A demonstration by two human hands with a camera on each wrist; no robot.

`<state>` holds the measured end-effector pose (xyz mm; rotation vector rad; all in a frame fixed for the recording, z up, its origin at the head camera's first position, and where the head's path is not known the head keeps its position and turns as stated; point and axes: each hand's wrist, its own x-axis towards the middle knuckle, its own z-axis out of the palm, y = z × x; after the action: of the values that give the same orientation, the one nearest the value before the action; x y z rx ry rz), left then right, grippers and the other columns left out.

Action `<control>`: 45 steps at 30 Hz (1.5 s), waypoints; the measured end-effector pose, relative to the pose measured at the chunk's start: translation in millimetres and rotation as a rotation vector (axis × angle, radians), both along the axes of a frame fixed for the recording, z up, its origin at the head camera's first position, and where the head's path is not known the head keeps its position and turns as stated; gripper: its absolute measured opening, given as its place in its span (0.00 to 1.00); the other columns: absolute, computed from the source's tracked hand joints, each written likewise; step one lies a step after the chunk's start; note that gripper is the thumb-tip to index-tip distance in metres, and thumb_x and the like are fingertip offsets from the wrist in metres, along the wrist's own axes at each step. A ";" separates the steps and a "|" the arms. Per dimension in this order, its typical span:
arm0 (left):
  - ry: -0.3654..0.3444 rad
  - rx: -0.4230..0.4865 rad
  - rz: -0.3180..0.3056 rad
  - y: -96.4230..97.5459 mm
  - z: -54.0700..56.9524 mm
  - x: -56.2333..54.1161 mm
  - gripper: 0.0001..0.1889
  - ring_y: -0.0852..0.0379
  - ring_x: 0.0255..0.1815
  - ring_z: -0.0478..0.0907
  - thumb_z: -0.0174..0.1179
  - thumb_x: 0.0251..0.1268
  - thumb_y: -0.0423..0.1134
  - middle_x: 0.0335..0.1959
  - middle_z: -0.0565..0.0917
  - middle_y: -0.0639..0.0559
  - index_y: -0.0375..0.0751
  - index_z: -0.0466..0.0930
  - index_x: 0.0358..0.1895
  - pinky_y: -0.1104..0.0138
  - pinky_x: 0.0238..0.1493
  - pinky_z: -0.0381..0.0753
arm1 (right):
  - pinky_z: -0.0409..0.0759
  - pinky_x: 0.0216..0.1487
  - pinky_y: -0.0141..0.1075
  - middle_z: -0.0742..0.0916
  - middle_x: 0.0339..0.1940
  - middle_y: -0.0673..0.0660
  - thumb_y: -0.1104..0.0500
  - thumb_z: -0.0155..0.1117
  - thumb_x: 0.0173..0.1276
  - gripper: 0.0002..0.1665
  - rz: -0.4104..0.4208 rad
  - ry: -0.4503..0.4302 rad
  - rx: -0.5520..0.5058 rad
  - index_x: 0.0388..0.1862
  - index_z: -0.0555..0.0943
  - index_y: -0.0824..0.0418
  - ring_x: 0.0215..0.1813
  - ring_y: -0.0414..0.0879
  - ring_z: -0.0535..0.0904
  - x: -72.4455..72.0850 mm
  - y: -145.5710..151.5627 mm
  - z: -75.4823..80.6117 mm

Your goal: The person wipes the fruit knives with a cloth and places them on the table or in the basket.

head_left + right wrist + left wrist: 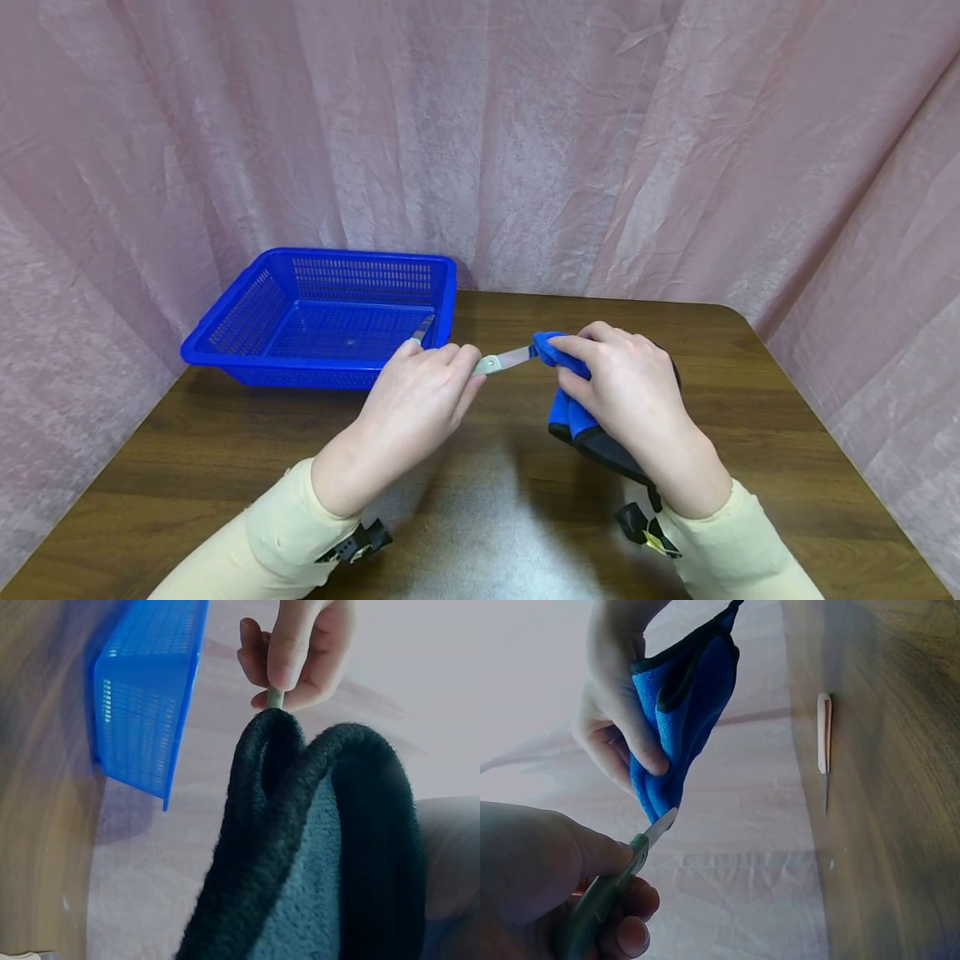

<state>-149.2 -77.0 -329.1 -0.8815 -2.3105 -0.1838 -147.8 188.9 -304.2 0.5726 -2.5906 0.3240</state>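
My left hand [420, 393] grips the pale green handle of a small knife [513, 358], its blade pointing right. My right hand [628, 379] pinches a blue cloth [567, 414] with black edging, folded around the blade's tip. The left wrist view shows the thumb along the green handle [604, 896] and the blade running into the cloth [694, 712]. In the right wrist view the cloth's dark edge [262, 862] hides most of the knife. A second knife blade [426, 323] shows inside the basket, its handle partly behind my left hand.
A blue plastic basket [300, 364] with slotted walls stands at the back left of the wooden table [750, 433]. Another knife with a pale handle [824, 735] lies on the table in the left wrist view. Pink curtains [525, 150] hang behind the table and at its sides.
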 end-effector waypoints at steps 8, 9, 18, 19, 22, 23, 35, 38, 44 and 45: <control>0.003 0.010 -0.008 -1.0 -0.3 -0.4 0.10 0.53 0.21 0.79 0.69 0.79 0.41 0.25 0.77 0.55 0.42 0.78 0.40 0.57 0.34 0.72 | 0.85 0.43 0.54 0.92 0.50 0.56 0.57 0.77 0.71 0.21 -0.020 -0.026 -0.004 0.63 0.92 0.51 0.45 0.57 0.89 -2.4 2.2 0.9; 0.004 0.011 -0.009 -1.2 -0.2 -0.4 0.10 0.53 0.21 0.79 0.70 0.79 0.41 0.25 0.78 0.55 0.42 0.78 0.41 0.57 0.34 0.72 | 0.84 0.42 0.54 0.92 0.50 0.56 0.57 0.77 0.71 0.21 -0.022 -0.025 -0.006 0.63 0.92 0.51 0.45 0.57 0.89 -2.6 2.5 1.0; 0.014 0.022 -0.017 -2.6 0.1 -1.0 0.10 0.53 0.22 0.80 0.70 0.78 0.41 0.25 0.78 0.55 0.42 0.79 0.41 0.57 0.34 0.72 | 0.84 0.39 0.54 0.92 0.48 0.56 0.57 0.77 0.72 0.21 -0.045 -0.040 -0.008 0.62 0.92 0.51 0.42 0.57 0.88 -5.2 5.9 2.6; 0.014 0.023 -0.018 -2.6 0.1 -1.0 0.10 0.53 0.22 0.80 0.70 0.78 0.41 0.25 0.78 0.55 0.42 0.79 0.41 0.57 0.34 0.72 | 0.84 0.39 0.54 0.92 0.48 0.56 0.57 0.77 0.72 0.21 -0.048 -0.041 -0.007 0.62 0.92 0.51 0.42 0.57 0.88 -5.7 6.3 2.7; 0.015 0.026 -0.018 -2.8 0.1 -1.1 0.10 0.53 0.22 0.79 0.70 0.79 0.41 0.25 0.78 0.56 0.42 0.79 0.41 0.57 0.34 0.72 | 0.84 0.39 0.54 0.92 0.48 0.56 0.57 0.77 0.72 0.20 -0.054 -0.043 -0.007 0.62 0.92 0.51 0.41 0.58 0.88 -7.1 7.3 2.7; 0.015 0.027 -0.019 -2.9 0.1 -1.1 0.10 0.53 0.22 0.79 0.70 0.79 0.41 0.25 0.78 0.56 0.42 0.79 0.42 0.57 0.34 0.71 | 0.84 0.39 0.54 0.92 0.48 0.56 0.57 0.77 0.72 0.20 -0.057 -0.042 -0.007 0.62 0.92 0.51 0.42 0.58 0.89 -7.4 7.6 2.8; 0.030 0.041 -0.018 -3.4 -0.1 -0.5 0.09 0.53 0.24 0.78 0.70 0.79 0.41 0.27 0.77 0.54 0.41 0.80 0.43 0.58 0.35 0.72 | 0.84 0.42 0.56 0.92 0.50 0.57 0.57 0.76 0.73 0.21 -0.081 -0.057 -0.017 0.64 0.92 0.51 0.45 0.58 0.89 -5.4 9.3 6.5; 0.050 0.039 -0.012 -3.5 -0.1 -0.9 0.09 0.51 0.25 0.78 0.70 0.78 0.41 0.29 0.77 0.53 0.41 0.80 0.42 0.58 0.34 0.73 | 0.84 0.42 0.56 0.92 0.50 0.57 0.57 0.76 0.72 0.21 -0.085 -0.056 -0.023 0.63 0.92 0.51 0.45 0.58 0.89 -4.5 9.6 6.9; 0.021 0.066 0.001 -2.4 0.7 -2.1 0.10 0.44 0.34 0.75 0.73 0.74 0.39 0.37 0.78 0.46 0.39 0.81 0.42 0.56 0.35 0.75 | 0.84 0.44 0.56 0.92 0.51 0.57 0.57 0.75 0.73 0.21 -0.091 -0.065 -0.028 0.64 0.92 0.50 0.46 0.59 0.89 -3.6 9.8 6.7; 0.011 0.074 0.000 -2.2 0.7 -2.2 0.10 0.43 0.35 0.74 0.73 0.74 0.39 0.38 0.77 0.45 0.39 0.81 0.41 0.55 0.35 0.75 | 0.84 0.44 0.57 0.92 0.51 0.57 0.57 0.75 0.73 0.21 -0.091 -0.063 -0.030 0.64 0.92 0.50 0.47 0.58 0.89 -3.5 10.0 6.7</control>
<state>-151.4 -79.2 -328.5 -0.8429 -2.2785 -0.2620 -151.2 199.0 -297.5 0.4385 -2.6580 0.3550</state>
